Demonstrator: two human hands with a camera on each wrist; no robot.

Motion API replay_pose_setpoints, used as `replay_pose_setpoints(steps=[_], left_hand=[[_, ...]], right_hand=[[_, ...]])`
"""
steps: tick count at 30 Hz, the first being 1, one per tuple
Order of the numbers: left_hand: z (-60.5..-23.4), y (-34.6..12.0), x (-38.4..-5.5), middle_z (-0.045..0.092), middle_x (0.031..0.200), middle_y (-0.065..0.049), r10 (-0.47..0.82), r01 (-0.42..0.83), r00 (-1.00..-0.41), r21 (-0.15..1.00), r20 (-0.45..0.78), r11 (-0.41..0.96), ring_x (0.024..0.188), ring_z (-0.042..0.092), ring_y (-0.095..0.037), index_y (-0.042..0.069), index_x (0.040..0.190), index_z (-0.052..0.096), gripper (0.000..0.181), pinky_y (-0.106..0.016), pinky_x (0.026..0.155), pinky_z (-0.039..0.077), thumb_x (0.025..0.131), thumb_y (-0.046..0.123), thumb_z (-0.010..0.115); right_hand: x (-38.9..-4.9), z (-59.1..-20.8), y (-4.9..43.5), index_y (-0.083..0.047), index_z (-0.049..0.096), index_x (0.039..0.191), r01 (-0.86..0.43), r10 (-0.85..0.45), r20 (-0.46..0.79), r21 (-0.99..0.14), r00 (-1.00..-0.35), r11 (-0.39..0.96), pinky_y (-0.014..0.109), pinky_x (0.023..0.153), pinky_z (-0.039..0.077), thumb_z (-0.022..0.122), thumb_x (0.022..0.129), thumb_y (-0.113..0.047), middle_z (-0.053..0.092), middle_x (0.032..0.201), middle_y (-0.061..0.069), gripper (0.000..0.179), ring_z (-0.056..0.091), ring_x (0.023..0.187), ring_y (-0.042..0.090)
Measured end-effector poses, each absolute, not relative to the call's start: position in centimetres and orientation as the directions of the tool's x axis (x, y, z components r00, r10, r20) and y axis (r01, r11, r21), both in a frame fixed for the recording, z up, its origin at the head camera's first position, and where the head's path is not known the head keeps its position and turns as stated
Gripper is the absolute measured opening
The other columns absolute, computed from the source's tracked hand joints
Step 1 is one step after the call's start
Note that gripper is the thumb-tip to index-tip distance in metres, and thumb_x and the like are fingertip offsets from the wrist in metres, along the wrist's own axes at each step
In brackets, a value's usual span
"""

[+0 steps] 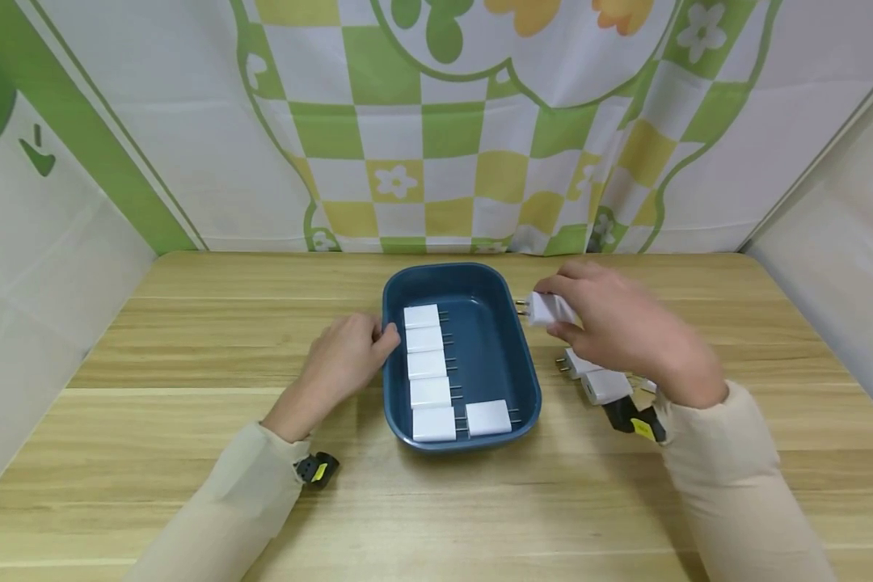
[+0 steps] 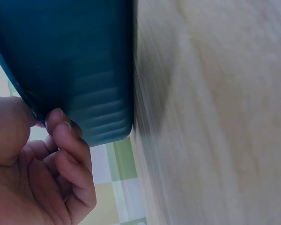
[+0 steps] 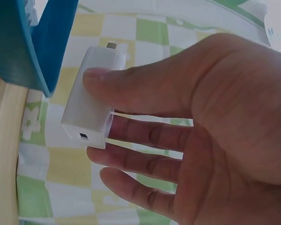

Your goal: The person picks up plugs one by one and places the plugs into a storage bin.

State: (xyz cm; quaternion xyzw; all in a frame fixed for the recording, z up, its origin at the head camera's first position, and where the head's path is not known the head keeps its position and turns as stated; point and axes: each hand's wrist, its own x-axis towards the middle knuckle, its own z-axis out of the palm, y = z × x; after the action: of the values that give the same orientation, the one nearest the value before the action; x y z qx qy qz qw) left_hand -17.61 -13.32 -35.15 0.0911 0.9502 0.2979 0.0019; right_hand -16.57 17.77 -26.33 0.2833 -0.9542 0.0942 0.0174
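Note:
A dark blue rectangular tray (image 1: 491, 356) stands on the wooden table. Inside, several white charger plugs (image 1: 425, 364) line its left side in a column, prongs facing right, and another charger plug (image 1: 488, 418) lies at the near right. My left hand (image 1: 349, 352) pinches the tray's left rim between thumb and curled fingers, as the left wrist view shows. Just off the tray's right rim, my right hand (image 1: 611, 319) holds a white charger plug (image 3: 86, 103) between thumb and fingers, its prongs pointing left toward the tray. A small port shows on its end in the right wrist view.
More white charger plugs (image 1: 605, 386) lie on the table right of the tray, partly hidden under the right forearm. The wooden table (image 1: 211, 347) ends at a green, white and yellow checkered curtain (image 1: 451, 137). Pale fabric walls stand at both sides.

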Motion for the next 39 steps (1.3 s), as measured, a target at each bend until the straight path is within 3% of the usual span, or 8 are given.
replay_pose_setpoints(steps=[15, 22, 30, 39], left_hand=[[-35.1, -13.3, -17.6, 0.044, 0.052, -0.001, 0.166, 0.161, -0.985, 0.563, 0.042, 0.811, 0.045, 0.043, -0.017, 0.01, 0.061, 0.048, 0.043, -0.026, 0.043, 0.028, 0.102, 0.024, 0.051], [-35.1, -13.3, -17.6, 0.044, 0.053, -0.001, 0.167, 0.164, -0.985, 0.56, 0.046, 0.812, 0.045, 0.043, -0.017, 0.011, 0.061, 0.047, 0.043, -0.026, 0.044, 0.028, 0.102, 0.025, 0.051], [-35.0, -13.4, -17.6, 0.045, 0.052, 0.0, 0.167, 0.161, -0.985, 0.565, 0.041, 0.809, 0.045, 0.044, -0.017, 0.011, 0.061, 0.048, 0.043, -0.026, 0.043, 0.028, 0.102, 0.026, 0.051], [-35.1, -13.3, -17.7, 0.044, 0.052, 0.0, 0.167, 0.166, -0.985, 0.558, 0.049, 0.813, 0.045, 0.043, -0.016, 0.011, 0.061, 0.047, 0.043, -0.026, 0.044, 0.027, 0.101, 0.025, 0.051]], right_hand=[[-15.7, -27.6, 14.9, -0.003, 0.067, 0.125, -0.634, -0.627, 0.095, -0.125, -0.773, 0.763, 0.039, 0.077, 0.051, 0.08, 0.087, -0.012, 0.065, 0.108, 0.008, 0.041, 0.06, 0.089, 0.024], [-15.3, -28.2, 13.7, -0.004, 0.067, 0.126, -0.648, -0.647, 0.056, -0.127, -0.76, 0.751, 0.038, 0.08, 0.051, 0.079, 0.088, -0.014, 0.065, 0.114, 0.008, 0.041, 0.059, 0.094, 0.022], [-15.2, -29.0, 12.5, -0.007, 0.066, 0.128, -0.662, -0.667, -0.015, -0.101, -0.745, 0.742, 0.034, 0.076, 0.051, 0.078, 0.089, -0.017, 0.063, 0.109, 0.006, 0.042, 0.057, 0.088, 0.019], [-15.2, -30.0, 11.7, -0.007, 0.068, 0.123, -0.676, -0.678, -0.055, -0.05, -0.733, 0.735, 0.041, 0.084, 0.05, 0.079, 0.088, -0.017, 0.065, 0.109, 0.006, 0.037, 0.06, 0.092, 0.023]])
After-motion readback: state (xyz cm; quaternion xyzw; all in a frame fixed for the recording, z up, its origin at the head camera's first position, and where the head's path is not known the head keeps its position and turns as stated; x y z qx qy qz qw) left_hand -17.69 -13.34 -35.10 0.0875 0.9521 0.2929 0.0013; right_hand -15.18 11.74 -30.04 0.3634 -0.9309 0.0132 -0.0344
